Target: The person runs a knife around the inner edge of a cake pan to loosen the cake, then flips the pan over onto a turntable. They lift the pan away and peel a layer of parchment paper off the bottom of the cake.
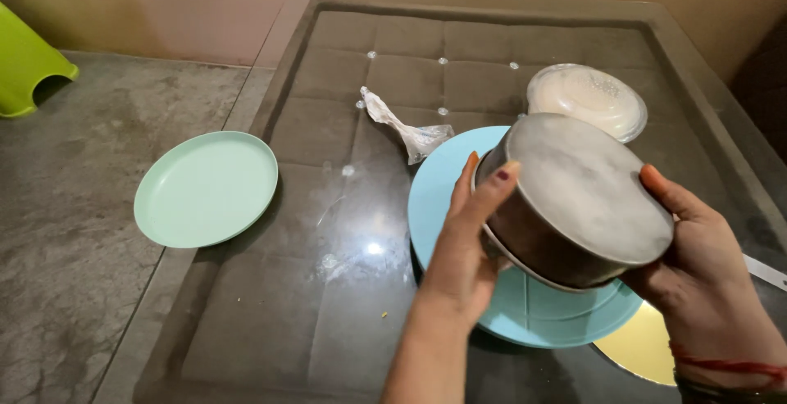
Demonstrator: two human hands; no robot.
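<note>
Two hands: both grip one steel pot [578, 199], which is turned so its dull flat bottom faces up and toward the camera.
Left hand [467, 240]: at the pot's 9 o'clock side, fingers [492, 187] curled up over the edge of the base, palm pressed to the wall.
Right hand [693, 248]: at the pot's 3 to 4 o'clock side, thumb laid along the edge of the base, the other fingers hidden behind the pot; a red thread sits on the wrist.
Pot: held tilted in the air above the blue plate [525, 306], not resting on it; its rim points down and away.
Blue plate: lies flat on the glass table [328, 289], right of centre.
Yellow plate [643, 347]: peeks out from under the blue plate at 5 o'clock.
White lidded dish [586, 99]: at 12 o'clock from the pot, just behind it.
Crumpled clear plastic [406, 129]: at 10 o'clock from the pot, near the blue plate's edge.
Green plate [205, 188]: well apart at 9 o'clock, overhanging the table's left edge.
Lime-green plastic thing [29, 64]: far at 10 o'clock, on the floor.
</note>
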